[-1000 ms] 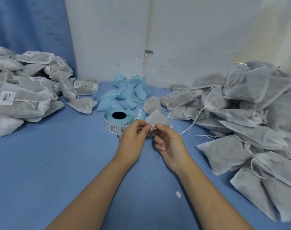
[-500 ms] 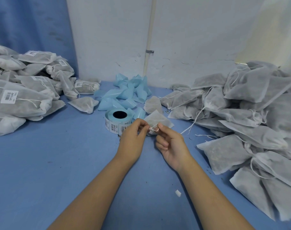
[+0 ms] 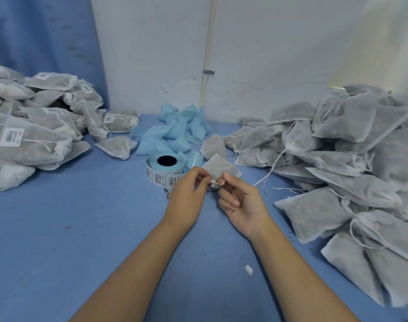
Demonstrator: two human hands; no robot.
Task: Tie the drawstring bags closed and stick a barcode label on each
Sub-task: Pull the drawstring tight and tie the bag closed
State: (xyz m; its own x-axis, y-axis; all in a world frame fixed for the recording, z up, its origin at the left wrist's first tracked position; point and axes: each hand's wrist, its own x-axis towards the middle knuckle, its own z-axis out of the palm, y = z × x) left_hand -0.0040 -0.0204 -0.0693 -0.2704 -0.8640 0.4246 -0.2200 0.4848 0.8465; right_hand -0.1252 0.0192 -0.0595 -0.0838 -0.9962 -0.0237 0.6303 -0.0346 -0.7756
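A small grey drawstring bag (image 3: 221, 168) lies on the blue table just beyond my hands. My left hand (image 3: 189, 194) pinches its white drawstring (image 3: 214, 181) between thumb and fingertips. My right hand (image 3: 240, 201) has the string looped round its forefinger, the other fingers curled palm-up. Just left of the bag stands the roll of barcode labels (image 3: 163, 173), blue-backed, with printed labels facing me.
Labelled, tied bags (image 3: 33, 140) are heaped at the left. A large heap of unlabelled bags (image 3: 342, 159) fills the right side. Crumpled blue backing strips (image 3: 175, 133) lie behind the roll against the white wall. A small white scrap (image 3: 248, 269) lies between my forearms.
My hands have drawn slightly apart, and the drawstring now loops round my right forefinger. The bag and roll stay in place.
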